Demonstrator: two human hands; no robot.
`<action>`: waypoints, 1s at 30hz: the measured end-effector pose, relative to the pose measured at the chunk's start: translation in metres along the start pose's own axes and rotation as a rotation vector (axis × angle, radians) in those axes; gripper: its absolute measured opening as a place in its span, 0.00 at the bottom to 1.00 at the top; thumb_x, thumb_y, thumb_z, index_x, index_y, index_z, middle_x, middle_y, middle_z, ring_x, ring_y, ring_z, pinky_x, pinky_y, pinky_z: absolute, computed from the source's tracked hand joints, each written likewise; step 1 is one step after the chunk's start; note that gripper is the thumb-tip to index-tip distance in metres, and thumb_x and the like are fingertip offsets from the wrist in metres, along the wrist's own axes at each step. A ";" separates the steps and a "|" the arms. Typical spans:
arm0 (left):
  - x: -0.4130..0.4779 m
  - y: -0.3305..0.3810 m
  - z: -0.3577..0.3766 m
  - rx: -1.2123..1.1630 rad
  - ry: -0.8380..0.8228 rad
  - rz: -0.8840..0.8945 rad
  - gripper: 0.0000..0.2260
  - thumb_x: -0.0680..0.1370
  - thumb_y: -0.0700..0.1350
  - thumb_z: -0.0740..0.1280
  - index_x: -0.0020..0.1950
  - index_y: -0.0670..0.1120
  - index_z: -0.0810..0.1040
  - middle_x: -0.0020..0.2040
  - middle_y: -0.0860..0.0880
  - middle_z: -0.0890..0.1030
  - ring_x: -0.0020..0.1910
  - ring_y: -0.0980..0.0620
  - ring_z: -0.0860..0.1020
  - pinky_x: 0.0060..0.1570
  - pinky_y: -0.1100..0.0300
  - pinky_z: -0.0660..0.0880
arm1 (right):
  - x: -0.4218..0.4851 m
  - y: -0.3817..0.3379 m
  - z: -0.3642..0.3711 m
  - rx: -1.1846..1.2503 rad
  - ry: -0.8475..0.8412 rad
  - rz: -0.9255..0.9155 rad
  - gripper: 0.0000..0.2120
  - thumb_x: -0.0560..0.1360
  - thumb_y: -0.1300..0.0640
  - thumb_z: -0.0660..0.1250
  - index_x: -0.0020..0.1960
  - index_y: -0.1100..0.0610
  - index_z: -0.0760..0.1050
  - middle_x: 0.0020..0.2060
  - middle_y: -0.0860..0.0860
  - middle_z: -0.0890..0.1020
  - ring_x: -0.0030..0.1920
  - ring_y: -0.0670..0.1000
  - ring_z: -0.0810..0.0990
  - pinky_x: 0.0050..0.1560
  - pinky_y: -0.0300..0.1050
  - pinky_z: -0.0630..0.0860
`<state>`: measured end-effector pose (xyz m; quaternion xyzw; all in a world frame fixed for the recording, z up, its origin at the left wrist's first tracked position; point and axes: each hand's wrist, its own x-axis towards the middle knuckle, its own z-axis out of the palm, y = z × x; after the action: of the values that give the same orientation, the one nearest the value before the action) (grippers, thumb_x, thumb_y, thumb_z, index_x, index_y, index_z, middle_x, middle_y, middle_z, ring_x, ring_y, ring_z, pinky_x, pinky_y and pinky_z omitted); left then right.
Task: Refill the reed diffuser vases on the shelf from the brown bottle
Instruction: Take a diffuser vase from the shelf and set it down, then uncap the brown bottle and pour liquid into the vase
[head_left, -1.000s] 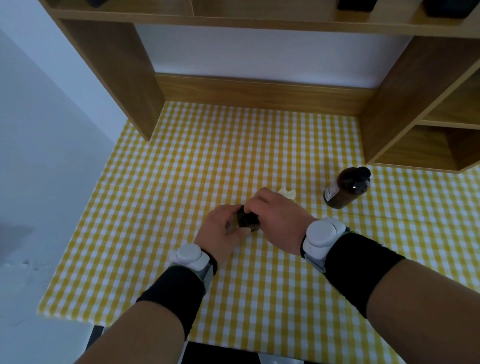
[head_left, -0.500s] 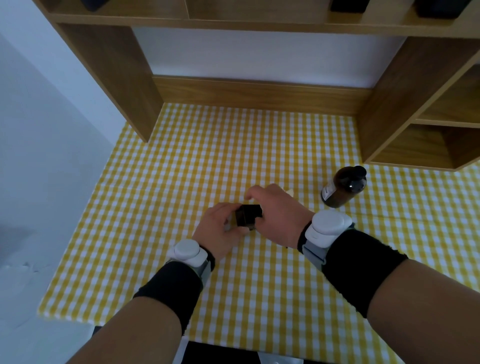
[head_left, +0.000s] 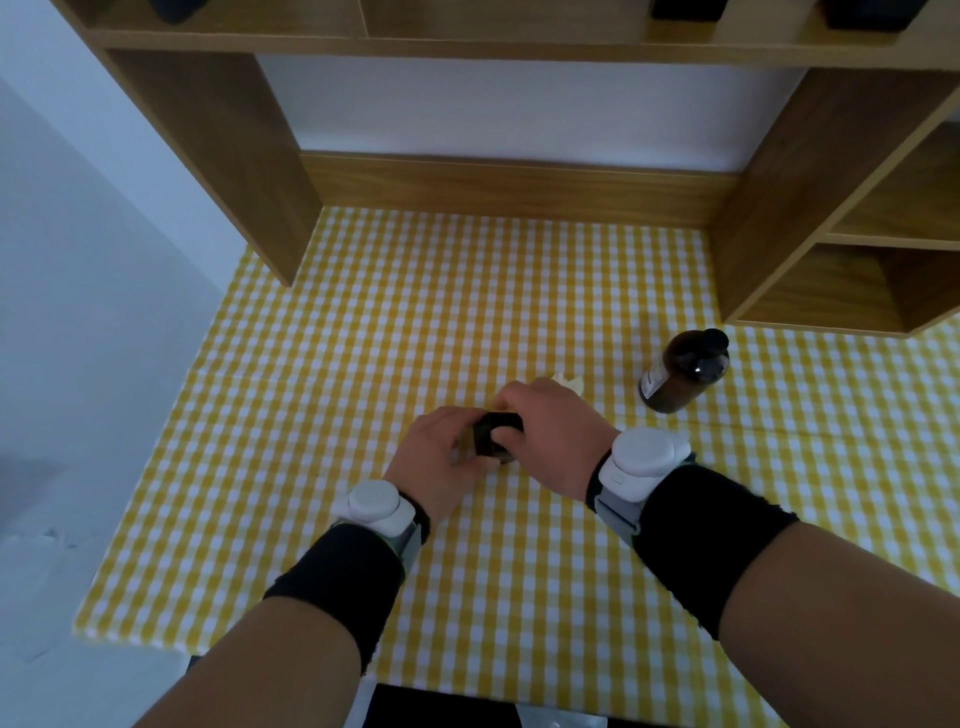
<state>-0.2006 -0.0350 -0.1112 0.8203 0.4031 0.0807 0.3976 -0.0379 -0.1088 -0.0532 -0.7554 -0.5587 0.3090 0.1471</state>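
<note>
A small dark square vase (head_left: 493, 434) stands on the yellow checked cloth (head_left: 467, 312) in the middle of the table. My left hand (head_left: 441, 457) grips its left side and my right hand (head_left: 550, 431) curls over its top and right side, so most of the vase is hidden. The brown bottle (head_left: 683, 374) with a black cap and a white label stands upright to the right, apart from both hands. A pale cream thing (head_left: 569, 382) peeks out just behind my right hand; what it is I cannot tell.
A wooden shelf unit (head_left: 234, 171) rises behind the table, with open cubbies at the right (head_left: 857, 280). Dark objects (head_left: 685, 8) sit on the top shelf, cut off by the frame. A pale wall lies at the left. The cloth's front edge is near my forearms.
Both hands stayed on the vase and shifted slightly around it. More of the vase's dark top shows between the hands than one second ago. The brown bottle has not moved.
</note>
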 end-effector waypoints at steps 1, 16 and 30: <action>0.000 -0.001 0.000 -0.001 -0.003 -0.008 0.21 0.76 0.49 0.73 0.68 0.54 0.75 0.60 0.59 0.75 0.59 0.56 0.71 0.64 0.57 0.70 | 0.000 0.000 -0.001 -0.012 0.011 -0.014 0.12 0.81 0.53 0.63 0.64 0.52 0.75 0.57 0.52 0.74 0.51 0.53 0.77 0.53 0.47 0.77; 0.000 0.007 0.007 -0.009 -0.025 -0.164 0.25 0.76 0.52 0.73 0.71 0.59 0.71 0.60 0.55 0.72 0.58 0.53 0.73 0.60 0.59 0.71 | -0.025 0.070 0.008 -0.151 0.220 0.195 0.08 0.76 0.58 0.67 0.40 0.52 0.71 0.46 0.50 0.72 0.44 0.52 0.73 0.43 0.44 0.72; 0.003 0.040 -0.004 -0.032 0.062 -0.171 0.31 0.72 0.58 0.75 0.73 0.55 0.70 0.67 0.56 0.70 0.69 0.53 0.69 0.67 0.55 0.70 | -0.060 0.051 -0.050 -0.073 0.653 0.095 0.13 0.79 0.49 0.65 0.61 0.53 0.75 0.48 0.50 0.78 0.41 0.54 0.79 0.36 0.50 0.79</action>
<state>-0.1768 -0.0447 -0.0801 0.7736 0.4823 0.0783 0.4034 0.0204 -0.1755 -0.0259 -0.8445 -0.4572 0.0369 0.2766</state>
